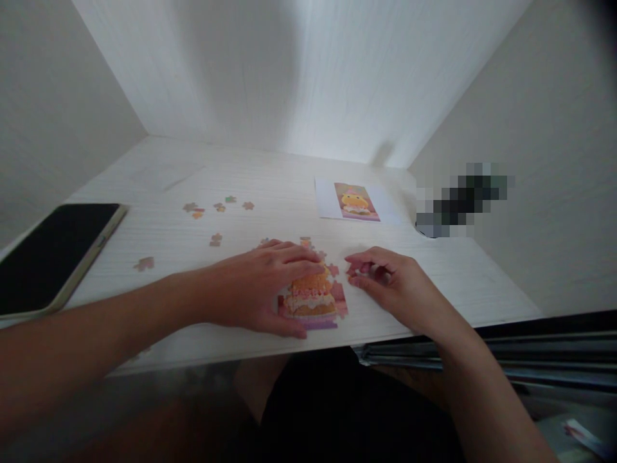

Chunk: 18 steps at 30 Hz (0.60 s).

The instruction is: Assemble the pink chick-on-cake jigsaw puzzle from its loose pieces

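A partly joined jigsaw puzzle [313, 302] with a yellow figure and a purple lower edge lies near the table's front. My left hand [270, 283] rests flat over its left and upper part, fingers stretched and thumb apart, hiding some of the pieces. Just right of the puzzle, my right hand [393, 276] is closed in a pinch on a small pinkish puzzle piece [351, 271], partly covered by the fingers. This piece is apart from the joined section.
Several loose pieces [219, 207] lie at the back left, with another piece [144, 263] nearer. A reference picture [357, 202] on white paper lies behind the puzzle. A phone or tablet [58, 251] is at left, a pixelated object [457, 202] at right. White panels [231, 71] enclose the table.
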{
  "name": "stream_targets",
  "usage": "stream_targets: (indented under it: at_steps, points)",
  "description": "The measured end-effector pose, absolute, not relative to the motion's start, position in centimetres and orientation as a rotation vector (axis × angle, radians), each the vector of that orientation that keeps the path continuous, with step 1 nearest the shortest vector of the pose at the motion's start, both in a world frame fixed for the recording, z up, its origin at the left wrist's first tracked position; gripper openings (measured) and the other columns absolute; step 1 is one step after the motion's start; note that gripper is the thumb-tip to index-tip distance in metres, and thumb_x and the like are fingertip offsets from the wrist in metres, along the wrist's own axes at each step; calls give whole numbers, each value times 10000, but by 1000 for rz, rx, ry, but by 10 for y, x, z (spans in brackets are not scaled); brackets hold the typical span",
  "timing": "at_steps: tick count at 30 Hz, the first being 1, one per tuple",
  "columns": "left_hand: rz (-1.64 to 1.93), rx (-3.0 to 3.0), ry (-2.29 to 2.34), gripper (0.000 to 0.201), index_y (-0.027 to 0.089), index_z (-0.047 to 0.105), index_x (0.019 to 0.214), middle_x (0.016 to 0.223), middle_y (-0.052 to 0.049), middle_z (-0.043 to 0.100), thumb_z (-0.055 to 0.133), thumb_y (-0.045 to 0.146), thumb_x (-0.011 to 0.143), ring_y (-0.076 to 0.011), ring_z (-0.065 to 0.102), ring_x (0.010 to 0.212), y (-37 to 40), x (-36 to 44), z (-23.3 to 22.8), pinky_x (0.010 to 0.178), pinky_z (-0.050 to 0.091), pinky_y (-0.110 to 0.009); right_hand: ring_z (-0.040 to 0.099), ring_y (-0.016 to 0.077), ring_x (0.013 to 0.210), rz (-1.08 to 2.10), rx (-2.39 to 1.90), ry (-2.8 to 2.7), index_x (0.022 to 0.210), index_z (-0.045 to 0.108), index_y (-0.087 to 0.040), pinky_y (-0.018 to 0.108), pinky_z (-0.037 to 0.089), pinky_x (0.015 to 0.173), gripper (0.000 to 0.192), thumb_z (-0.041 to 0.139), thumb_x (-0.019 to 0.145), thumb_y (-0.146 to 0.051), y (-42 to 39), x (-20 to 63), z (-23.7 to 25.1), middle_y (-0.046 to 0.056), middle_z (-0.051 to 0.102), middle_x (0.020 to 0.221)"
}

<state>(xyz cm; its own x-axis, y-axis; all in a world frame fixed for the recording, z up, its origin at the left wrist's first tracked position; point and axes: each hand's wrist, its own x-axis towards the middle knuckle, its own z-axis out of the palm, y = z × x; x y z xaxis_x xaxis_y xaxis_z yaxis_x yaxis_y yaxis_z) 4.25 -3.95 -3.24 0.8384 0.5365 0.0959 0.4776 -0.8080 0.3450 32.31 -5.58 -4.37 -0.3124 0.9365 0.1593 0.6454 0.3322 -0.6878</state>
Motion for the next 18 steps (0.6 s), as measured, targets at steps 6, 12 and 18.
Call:
stream_targets:
  at_steps: [6, 12, 18]
  points:
    - [264, 2712, 736, 953, 269, 380, 1484, 1553, -97, 407, 675, 765, 726, -315, 380, 1428, -43, 42, -30, 1200, 333, -482, 613, 162, 759, 725, -1340, -2029, 1072, 724, -227, 303, 512, 705, 221, 684, 856, -195, -55, 322, -44, 30, 681, 914]
    - [296, 2702, 711, 993, 250, 346, 1500, 1543, -101, 406, 768, 640, 691, -309, 374, 1421, -42, 40, -29, 1204, 334, -463, 638, 179, 796, 765, -1344, -1988, 1046, 734, -220, 318, 523, 732, 173, 657, 892, -233, -56, 320, -44, 46, 720, 938]
    - [277, 2666, 761, 916, 232, 316, 1509, 1547, -110, 391, 746, 512, 749, -296, 379, 1422, -42, 41, -28, 1200, 346, -450, 620, 160, 795, 737, -1262, -1969, 1016, 736, -203, 293, 501, 721, 155, 643, 892, -210, -58, 315, -40, 38, 698, 916]
